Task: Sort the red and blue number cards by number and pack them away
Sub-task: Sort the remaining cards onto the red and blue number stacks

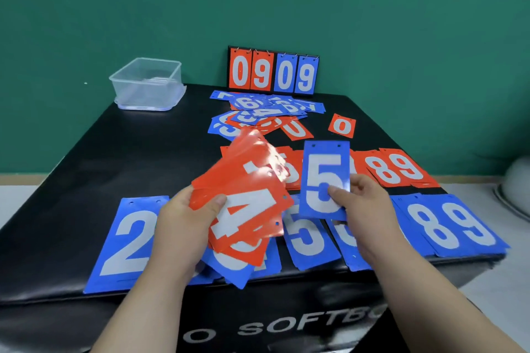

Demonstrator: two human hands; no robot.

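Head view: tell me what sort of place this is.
Likely an indoor sports-equipment or staging room, though that's a guess. The work surface is a black padded block lettered "SOFTB", a flip scoreboard stands against a plain green wall, and a clear plastic tub sits on its corner.

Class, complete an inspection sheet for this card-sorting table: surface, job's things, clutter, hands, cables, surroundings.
Surface: black padded table, partly covered by cards.
Job's things: blue row in front, red row behind, mixed pile at the back, clear box far left.
Clutter: flip scoreboard reading 0909, at the back.
Hands: left hand grips red cards, 4 on top; right hand pinches a blue 5 card.
Cables: nothing seen.
Surroundings: green wall.
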